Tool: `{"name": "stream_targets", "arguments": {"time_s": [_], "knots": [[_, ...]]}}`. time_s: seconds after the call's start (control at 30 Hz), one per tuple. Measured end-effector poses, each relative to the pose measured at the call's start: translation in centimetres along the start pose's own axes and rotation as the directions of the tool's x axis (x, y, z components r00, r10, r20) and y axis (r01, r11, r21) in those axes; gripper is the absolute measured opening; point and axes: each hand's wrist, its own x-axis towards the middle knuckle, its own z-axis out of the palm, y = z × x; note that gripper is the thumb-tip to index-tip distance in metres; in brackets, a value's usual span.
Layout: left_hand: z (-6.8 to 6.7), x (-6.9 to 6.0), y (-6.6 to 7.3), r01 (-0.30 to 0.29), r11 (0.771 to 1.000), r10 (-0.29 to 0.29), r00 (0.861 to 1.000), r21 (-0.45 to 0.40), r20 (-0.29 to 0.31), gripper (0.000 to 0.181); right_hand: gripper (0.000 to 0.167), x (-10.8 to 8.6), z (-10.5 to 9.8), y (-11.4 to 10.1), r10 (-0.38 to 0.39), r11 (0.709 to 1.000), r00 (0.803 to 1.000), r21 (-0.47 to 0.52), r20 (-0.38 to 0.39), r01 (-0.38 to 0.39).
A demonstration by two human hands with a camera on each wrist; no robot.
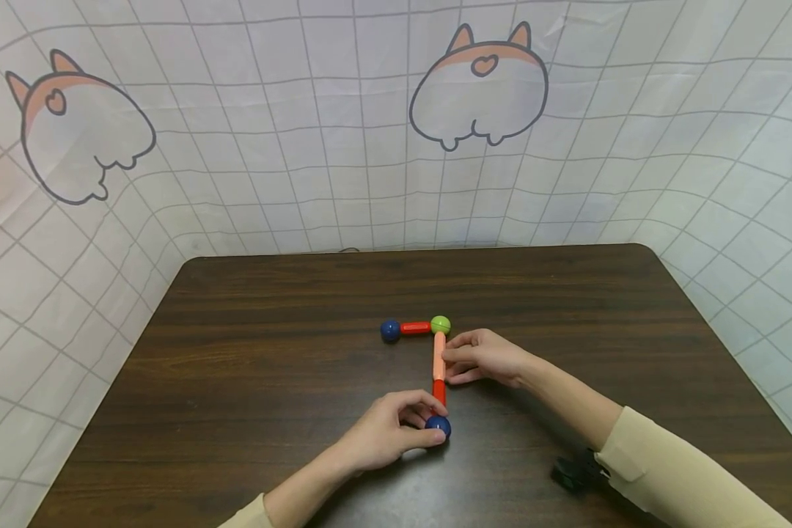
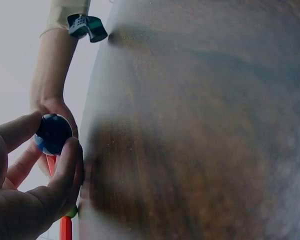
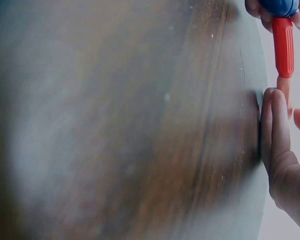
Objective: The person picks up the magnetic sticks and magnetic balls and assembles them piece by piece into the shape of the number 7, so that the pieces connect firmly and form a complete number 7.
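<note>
On the table, magnetic balls and rods form a corner shape. A dark blue ball [image 1: 390, 330] joins a short red rod [image 1: 416, 328], which meets a green ball [image 1: 440, 325]. From that ball a peach-coloured rod [image 1: 439, 356] runs toward the person, followed by another red rod [image 1: 439, 391] and a near blue ball [image 1: 438, 427]. My left hand [image 1: 392, 433] pinches the near blue ball between thumb and fingers, also seen in the left wrist view. My right hand [image 1: 485, 358] holds the peach rod from the right side, fingers and thumb about it.
A dark wood-grain table [image 1: 270, 308] lies beneath. White grid-patterned curtains [image 1: 290, 147] with dog drawings surround its back and sides. A small dark device [image 1: 574, 473] is at the right wrist by the cream sleeve [image 1: 673, 462].
</note>
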Motion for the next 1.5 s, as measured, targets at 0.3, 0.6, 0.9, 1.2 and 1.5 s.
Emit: {"name": "stream_targets", "arguments": {"time_s": [0.3, 0.6, 0.9, 1.2, 1.5], "knots": [[-0.2, -0.1, 0.2, 0.010, 0.997, -0.008, 1.000, 0.080, -0.027, 0.022, 0.041, -0.8, -0.6, 0.2, -0.011, 1.000, 1.000, 0.007, 0.021, 0.011], [-0.4, 0.2, -0.1, -0.010, 0.985, 0.017, 0.999, 0.172, -0.041, 0.019, 0.040, -1.4, -0.7, 0.1, -0.021, 1.000, 1.000, -0.008, 0.023, 0.021], [-0.2, 0.2, 0.0, -0.031, 0.963, 0.046, 0.998, 0.269, -0.048, 0.019, 0.044, -1.9, -0.9, 0.0, -0.046, 0.998, 0.997, -0.041, 0.059, 0.049], [-0.1, 0.1, -0.1, -0.032, 0.959, 0.051, 0.997, 0.283, -0.060, 0.021, 0.047, -2.3, -1.3, 0.0, -0.074, 0.995, 0.995, -0.059, 0.068, 0.078], [-0.4, 0.0, -0.2, -0.035, 0.954, 0.056, 0.997, 0.297, -0.062, 0.022, 0.048, -2.6, -1.3, -0.2, -0.080, 0.994, 0.995, -0.065, 0.064, 0.084]]}}
